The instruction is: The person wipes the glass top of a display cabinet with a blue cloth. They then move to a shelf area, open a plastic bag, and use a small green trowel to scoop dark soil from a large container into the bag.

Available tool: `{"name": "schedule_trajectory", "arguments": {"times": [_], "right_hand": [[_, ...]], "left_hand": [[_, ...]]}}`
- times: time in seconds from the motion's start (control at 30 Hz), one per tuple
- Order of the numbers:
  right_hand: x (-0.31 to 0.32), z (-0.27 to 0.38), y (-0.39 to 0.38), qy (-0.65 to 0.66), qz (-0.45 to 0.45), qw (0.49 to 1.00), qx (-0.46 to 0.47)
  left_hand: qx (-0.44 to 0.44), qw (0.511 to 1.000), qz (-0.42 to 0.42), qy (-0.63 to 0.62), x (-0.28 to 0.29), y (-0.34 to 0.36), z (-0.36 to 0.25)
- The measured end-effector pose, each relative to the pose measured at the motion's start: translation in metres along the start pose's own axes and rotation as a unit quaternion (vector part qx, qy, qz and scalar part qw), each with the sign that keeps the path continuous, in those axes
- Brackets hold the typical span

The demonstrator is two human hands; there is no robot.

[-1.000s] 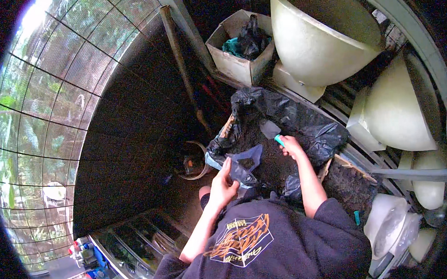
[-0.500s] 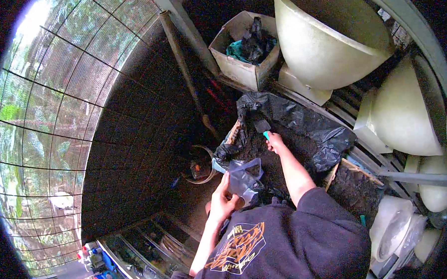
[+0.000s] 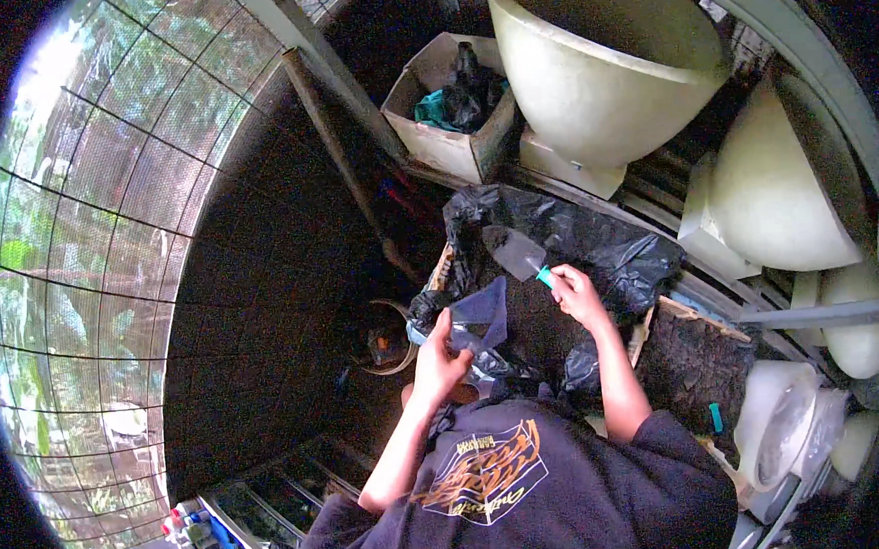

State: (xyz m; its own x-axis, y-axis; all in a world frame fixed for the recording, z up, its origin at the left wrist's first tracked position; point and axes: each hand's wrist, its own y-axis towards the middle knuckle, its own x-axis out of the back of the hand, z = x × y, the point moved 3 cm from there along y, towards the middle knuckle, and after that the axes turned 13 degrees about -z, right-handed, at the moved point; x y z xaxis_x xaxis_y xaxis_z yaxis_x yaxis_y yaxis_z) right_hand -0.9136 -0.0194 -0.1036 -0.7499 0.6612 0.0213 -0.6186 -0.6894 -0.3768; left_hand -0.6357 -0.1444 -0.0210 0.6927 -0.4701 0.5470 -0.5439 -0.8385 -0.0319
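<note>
My right hand (image 3: 576,294) is wrapped round the teal handle of a hand trowel (image 3: 523,257). The blade points up and left over a bin lined with black plastic sheeting (image 3: 615,242), with some dark soil towards its tip. More dark soil (image 3: 532,331) fills the bin below. At the bin's near left corner, my left hand (image 3: 438,369) grips a clear plastic bag (image 3: 485,317) with its thumb and fingers. The bag's mouth is spread, facing the bin; what is inside cannot be made out.
Behind the bin stand a cardboard box (image 3: 446,149) holding black and green plastic and a large pale basin (image 3: 599,101). More pale basins (image 3: 774,191) line the right. Soil (image 3: 693,362) with a teal handle (image 3: 715,417) lies nearer. A round bucket (image 3: 404,359) sits left, by a dark mesh wall.
The trowel has come up out of the soil, its blade now visible with soil on it. My right hand has drawn back nearer me. The bag's mouth has spread wider.
</note>
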Motion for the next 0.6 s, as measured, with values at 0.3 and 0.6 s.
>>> {"name": "schedule_trajectory", "arguments": {"times": [0.3, 0.6], "right_hand": [[0.044, 0.002, -0.024, -0.013, -0.116, 0.991, 0.067], [0.028, -0.161, -0.009, -0.112, -0.065, 0.959, -0.250]], "left_hand": [[0.010, 1.000, -0.008, -0.006, -0.015, 0.021, 0.002], [0.019, 1.000, -0.001, 0.000, 0.011, -0.028, 0.014]]}}
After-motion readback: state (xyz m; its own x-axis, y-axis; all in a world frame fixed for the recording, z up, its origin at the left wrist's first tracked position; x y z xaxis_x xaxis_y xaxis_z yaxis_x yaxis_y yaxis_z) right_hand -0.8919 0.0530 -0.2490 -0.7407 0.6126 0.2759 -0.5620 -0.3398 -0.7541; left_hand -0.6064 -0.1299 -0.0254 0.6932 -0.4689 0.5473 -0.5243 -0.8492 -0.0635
